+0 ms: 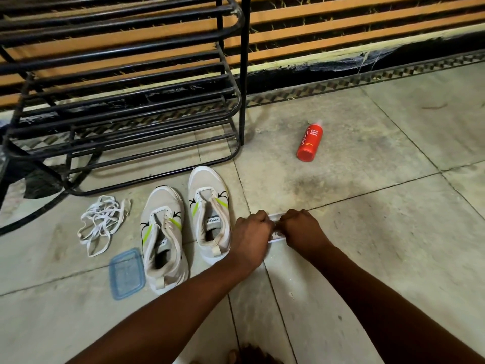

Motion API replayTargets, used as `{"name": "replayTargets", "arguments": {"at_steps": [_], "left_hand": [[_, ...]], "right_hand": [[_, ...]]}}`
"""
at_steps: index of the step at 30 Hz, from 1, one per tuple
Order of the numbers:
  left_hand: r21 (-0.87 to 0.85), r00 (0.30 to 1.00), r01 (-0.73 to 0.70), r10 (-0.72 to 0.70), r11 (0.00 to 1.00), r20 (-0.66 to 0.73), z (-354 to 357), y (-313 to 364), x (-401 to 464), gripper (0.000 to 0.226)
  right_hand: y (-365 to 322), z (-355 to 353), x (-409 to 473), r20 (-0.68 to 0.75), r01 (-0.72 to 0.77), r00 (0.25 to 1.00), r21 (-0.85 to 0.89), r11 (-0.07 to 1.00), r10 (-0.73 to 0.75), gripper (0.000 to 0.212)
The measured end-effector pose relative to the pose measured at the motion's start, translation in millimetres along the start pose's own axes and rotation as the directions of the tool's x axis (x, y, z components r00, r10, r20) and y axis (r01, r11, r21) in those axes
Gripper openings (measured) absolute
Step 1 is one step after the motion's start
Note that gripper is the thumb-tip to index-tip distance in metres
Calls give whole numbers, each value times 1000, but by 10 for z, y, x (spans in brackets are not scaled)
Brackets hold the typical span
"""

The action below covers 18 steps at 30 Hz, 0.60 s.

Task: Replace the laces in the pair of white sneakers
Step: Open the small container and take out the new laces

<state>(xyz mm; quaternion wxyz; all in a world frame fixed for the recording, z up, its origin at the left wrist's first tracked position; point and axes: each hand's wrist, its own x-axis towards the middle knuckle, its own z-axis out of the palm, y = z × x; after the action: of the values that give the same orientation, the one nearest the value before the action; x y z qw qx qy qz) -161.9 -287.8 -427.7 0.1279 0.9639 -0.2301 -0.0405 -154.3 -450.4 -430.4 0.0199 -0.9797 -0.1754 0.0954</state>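
Observation:
Two white sneakers with green stripes stand side by side on the tiled floor with no laces in them, the left sneaker (164,240) and the right sneaker (211,214). A tangle of loose white laces (101,223) lies to their left. To the right of the shoes, my left hand (250,232) and my right hand (301,228) both grip a small clear packet (275,233) between them, low over the floor. Most of the packet is hidden by my fingers, so I cannot make out what is inside it.
A black metal shoe rack (126,101) stands behind the sneakers. A blue plastic lid (127,273) lies beside the left shoe's heel. A red foam body wash bottle (309,143) lies on the floor at the back right. A slatted wall (367,27) runs behind.

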Motion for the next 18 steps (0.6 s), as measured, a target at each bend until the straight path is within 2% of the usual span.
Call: {"name": "replayTargets", "arguments": {"at_steps": [3,5,7,10,13,15,18], "left_hand": [[83,999,42,-43,996,5,-66,68,-7,19],[120,999,45,-48,992,16,-87,89,-12,20],[143,998,27,-34,989,45,-93,86,14,22],[141,996,46,-56,989,63,-100,69,62,20],[130,994,66,-77,989,82,-88,80,116,17],[130,992,91,-101,987,75,-110,77,153,15],[64,985,140,-146,988,87,-105,65,165,14]], "right_hand": [[42,-22,-70,1,39,999,-32,999,-39,44],[40,-18,-80,44,41,998,-92,995,-37,39],[36,-29,-54,12,27,1000,-117,993,-26,26],[39,-1,-33,-68,69,995,-131,989,-79,20],[63,83,-69,-88,117,988,-127,985,-129,29],[75,96,-62,-106,109,986,-141,984,-125,35],[92,75,-77,-70,90,993,-114,989,-98,32]]}}
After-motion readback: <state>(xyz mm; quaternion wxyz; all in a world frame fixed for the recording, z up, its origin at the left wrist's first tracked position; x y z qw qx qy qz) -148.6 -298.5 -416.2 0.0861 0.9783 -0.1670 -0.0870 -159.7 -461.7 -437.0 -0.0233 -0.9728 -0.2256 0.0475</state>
